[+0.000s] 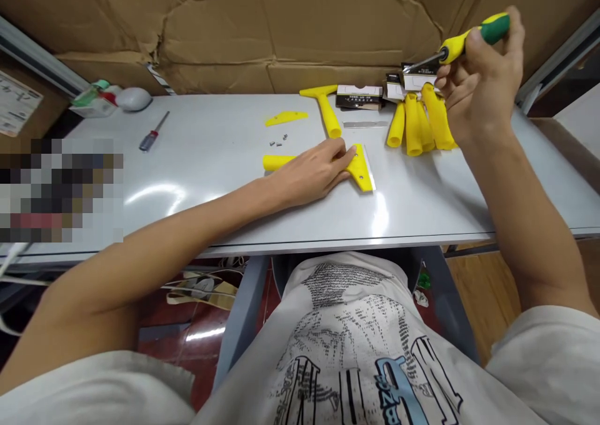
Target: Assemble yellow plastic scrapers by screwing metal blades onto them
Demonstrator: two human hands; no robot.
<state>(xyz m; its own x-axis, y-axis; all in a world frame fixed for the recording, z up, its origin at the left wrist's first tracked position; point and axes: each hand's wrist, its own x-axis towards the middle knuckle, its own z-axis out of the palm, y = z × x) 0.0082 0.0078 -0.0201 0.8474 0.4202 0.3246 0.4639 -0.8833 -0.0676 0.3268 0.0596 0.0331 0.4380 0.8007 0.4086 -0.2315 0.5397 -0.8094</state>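
White tabletop (220, 144) before me. Left hand (315, 170) grips yellow scraper (360, 172) flat on it, wide end just to hand's right. Right hand (490, 84), raised, grips yellow-green screwdriver (454, 49). Beyond left hand: loose screws (279, 144), yellow plate (285, 118), T-shaped handle (329, 112).

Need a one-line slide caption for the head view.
Left hand holds a yellow scraper on the table; right hand holds a screwdriver.

right of my left fingers (347, 160), the table (417, 194) has free passage; beyond them, one yellow scraper (329, 114) blocks; near my right fingers (515, 34), yellow handles (413, 125) also.
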